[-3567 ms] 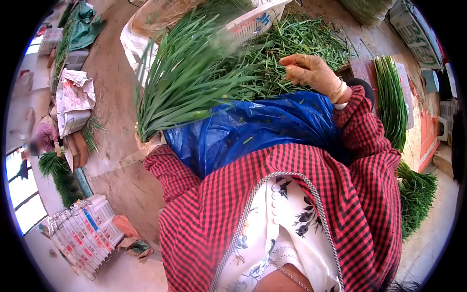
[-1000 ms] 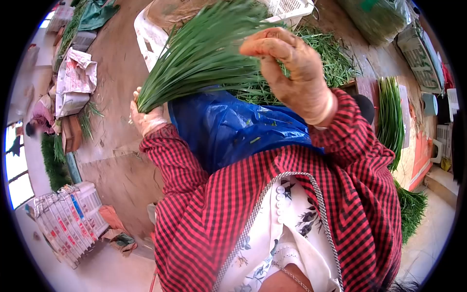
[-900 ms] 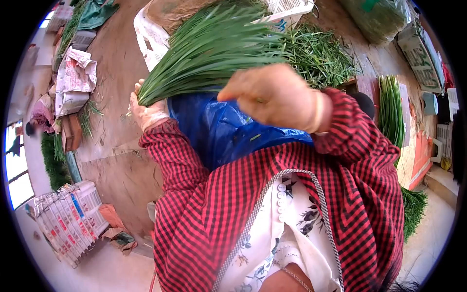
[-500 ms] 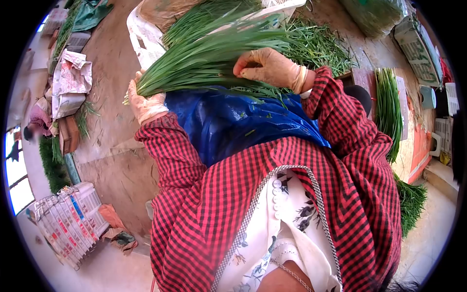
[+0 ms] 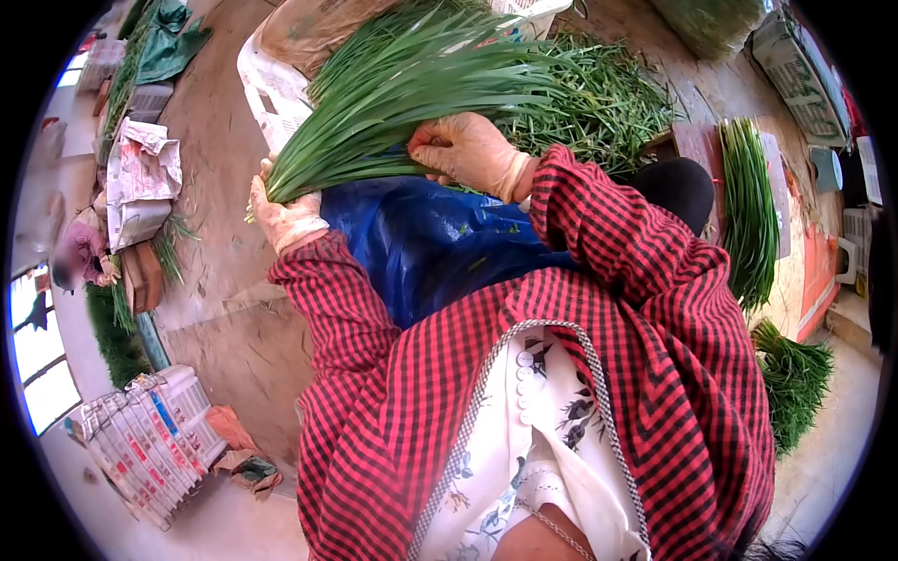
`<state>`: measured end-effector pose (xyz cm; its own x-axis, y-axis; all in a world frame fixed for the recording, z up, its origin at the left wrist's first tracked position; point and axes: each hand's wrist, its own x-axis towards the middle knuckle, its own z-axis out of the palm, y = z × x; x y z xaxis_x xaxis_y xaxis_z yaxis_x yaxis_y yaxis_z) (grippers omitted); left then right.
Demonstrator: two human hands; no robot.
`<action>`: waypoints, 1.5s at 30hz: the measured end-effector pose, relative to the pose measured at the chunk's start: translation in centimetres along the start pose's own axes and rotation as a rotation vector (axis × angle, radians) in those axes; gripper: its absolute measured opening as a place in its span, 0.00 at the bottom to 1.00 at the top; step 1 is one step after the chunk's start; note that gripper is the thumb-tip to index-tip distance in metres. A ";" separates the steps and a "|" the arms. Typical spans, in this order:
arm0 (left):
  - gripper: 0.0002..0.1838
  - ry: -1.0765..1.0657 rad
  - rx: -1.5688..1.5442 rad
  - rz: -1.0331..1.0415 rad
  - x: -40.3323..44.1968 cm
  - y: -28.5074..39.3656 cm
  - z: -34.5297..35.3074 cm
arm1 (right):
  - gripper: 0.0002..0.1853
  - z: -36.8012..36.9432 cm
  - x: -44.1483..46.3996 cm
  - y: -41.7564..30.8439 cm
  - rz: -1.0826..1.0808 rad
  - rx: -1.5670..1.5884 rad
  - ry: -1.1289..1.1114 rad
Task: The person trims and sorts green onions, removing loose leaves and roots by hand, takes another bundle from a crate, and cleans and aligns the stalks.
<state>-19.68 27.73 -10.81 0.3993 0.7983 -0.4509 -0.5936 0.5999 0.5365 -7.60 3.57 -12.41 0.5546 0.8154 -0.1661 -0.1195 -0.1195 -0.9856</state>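
Observation:
A large bunch of long green garlic chives [image 5: 393,112] fans out from lower left to upper right. Its stem end sits in my left hand [image 5: 288,217], gloved and wrapped round the stems. My right hand [image 5: 472,154], also gloved, has curled fingers pinched together at the lower edge of the blades; what lies between the fingertips is too small to tell. Beneath both hands, blue plastic sheeting [image 5: 430,243] covers my lap, with bits of leaf on it.
Beyond the bunch stands a white crate [image 5: 271,89] with more chives. Loose leaves [image 5: 599,103] are heaped beside it. A long chive bundle [image 5: 748,220] and another bunch [image 5: 795,383] lie right. Stacked crates [image 5: 154,430] stand lower left; another person [image 5: 84,243] is at far left.
My right hand has moved left and slightly down along the underside of the bunch, nearer my left hand. My left hand keeps its hold on the stems.

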 end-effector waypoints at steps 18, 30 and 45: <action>0.21 0.255 0.166 0.253 2.5 3.6 -5.3 | 0.15 -12.8 -8.7 2.6 -0.200 -0.591 0.273; 0.27 -0.149 1.509 0.639 10.2 7.7 -16.5 | 0.19 -12.2 -5.9 -2.9 -0.259 -0.032 0.389; 0.25 -0.005 0.545 0.310 4.9 5.1 -11.2 | 0.14 -11.7 -3.0 -4.3 -0.362 -0.774 0.176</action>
<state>-28.57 34.06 -18.30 0.2696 0.9391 -0.2130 -0.2409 0.2799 0.9293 0.84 -4.98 -8.04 0.5771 0.7860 0.2217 0.6463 -0.2736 -0.7123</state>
